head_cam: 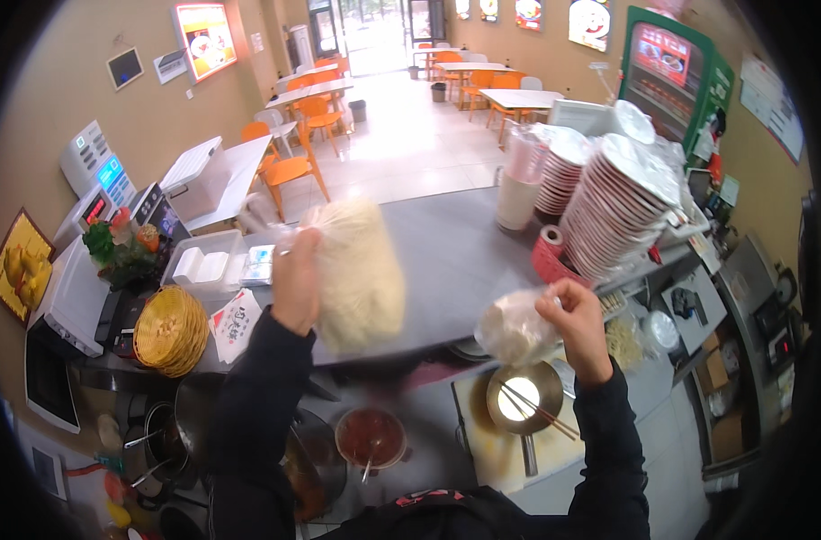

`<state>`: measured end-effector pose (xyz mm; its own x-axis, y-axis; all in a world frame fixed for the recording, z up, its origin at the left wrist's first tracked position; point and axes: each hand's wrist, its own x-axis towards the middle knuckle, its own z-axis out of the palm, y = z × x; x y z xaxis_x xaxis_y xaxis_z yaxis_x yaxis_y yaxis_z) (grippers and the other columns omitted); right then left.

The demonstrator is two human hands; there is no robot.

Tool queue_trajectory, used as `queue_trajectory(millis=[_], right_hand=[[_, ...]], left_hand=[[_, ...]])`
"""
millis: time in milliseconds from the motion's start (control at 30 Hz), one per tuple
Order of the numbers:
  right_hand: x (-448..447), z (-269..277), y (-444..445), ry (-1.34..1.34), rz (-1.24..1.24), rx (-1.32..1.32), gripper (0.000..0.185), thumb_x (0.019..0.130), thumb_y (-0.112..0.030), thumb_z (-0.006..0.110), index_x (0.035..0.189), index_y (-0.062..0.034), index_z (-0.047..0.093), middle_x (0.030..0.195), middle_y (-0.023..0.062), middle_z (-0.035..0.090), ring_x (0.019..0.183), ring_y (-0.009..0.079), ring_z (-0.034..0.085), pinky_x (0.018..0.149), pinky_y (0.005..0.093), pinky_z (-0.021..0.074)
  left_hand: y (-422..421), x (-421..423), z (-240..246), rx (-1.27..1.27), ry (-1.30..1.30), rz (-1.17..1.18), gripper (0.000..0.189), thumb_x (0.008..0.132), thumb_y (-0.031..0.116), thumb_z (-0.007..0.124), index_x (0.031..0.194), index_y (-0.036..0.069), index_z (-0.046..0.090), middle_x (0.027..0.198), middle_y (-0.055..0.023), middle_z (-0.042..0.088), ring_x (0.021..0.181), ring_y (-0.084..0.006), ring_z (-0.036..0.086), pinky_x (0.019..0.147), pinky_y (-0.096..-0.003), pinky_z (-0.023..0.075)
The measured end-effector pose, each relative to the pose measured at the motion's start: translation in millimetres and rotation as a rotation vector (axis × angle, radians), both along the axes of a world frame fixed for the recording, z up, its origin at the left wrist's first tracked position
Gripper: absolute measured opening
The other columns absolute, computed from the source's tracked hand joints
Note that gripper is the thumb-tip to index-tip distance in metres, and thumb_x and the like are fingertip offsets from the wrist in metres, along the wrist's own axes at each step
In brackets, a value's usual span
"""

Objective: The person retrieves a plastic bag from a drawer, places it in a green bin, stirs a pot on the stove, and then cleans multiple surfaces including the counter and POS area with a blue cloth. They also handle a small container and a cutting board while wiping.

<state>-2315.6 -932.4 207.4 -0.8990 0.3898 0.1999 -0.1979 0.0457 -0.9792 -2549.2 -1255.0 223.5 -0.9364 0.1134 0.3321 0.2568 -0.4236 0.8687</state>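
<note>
My left hand [297,283] grips the neck of a large clear plastic bag [362,277] full of pale yellowish contents, which blur hides from closer naming. The bag is raised over the grey counter [444,236]. Pinched in the fingers of my right hand [575,324] is a smaller clear plastic bag [515,327] with whitish contents. It hangs above a metal pan [544,405] with a pair of chopsticks [538,410] laid across it. The pan stands on a stained cutting board [481,445]. A bowl of red sauce [371,435] with a spoon in it is between my forearms.
Tall stacks of bowls [619,196] and a pink tape roll [552,256] stand on the counter at right. Wicker baskets [171,331], paper sleeves [235,324] and a plastic bin [208,253] are at left. Dark pots [157,439] sit low at left. Tables and orange chairs [319,111] are beyond.
</note>
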Motion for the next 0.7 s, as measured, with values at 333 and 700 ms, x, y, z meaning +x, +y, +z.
queue_trajectory(millis=[333, 700], right_hand=[[304, -97, -67, -0.256, -0.514, -0.110, 0.006, 0.085, -0.003, 0.071, 0.087, -0.0027, 0.065, 0.078, 0.0011, 0.066, 0.067, 0.0073, 0.060, 0.058, 0.0218, 0.0455], [511, -174, -187, -0.393, -0.896, -0.280, 0.013, 0.088, -0.007, 0.071, 0.099, -0.0007, 0.069, 0.086, 0.0036, 0.070, 0.076, 0.0094, 0.064, 0.069, 0.0253, 0.0510]], left_hand=[[-55, 224, 0, -0.232, -0.325, -0.559, 0.015, 0.096, 0.013, 0.063, 0.082, 0.007, 0.063, 0.076, 0.0035, 0.059, 0.067, -0.0064, 0.055, 0.064, -0.0239, 0.0459], [20, 381, -93, -0.663, 0.077, -1.121, 0.035, 0.088, 0.008, 0.070, 0.061, 0.005, 0.048, 0.059, 0.0079, 0.042, 0.057, -0.0029, 0.036, 0.050, -0.0281, 0.0268]])
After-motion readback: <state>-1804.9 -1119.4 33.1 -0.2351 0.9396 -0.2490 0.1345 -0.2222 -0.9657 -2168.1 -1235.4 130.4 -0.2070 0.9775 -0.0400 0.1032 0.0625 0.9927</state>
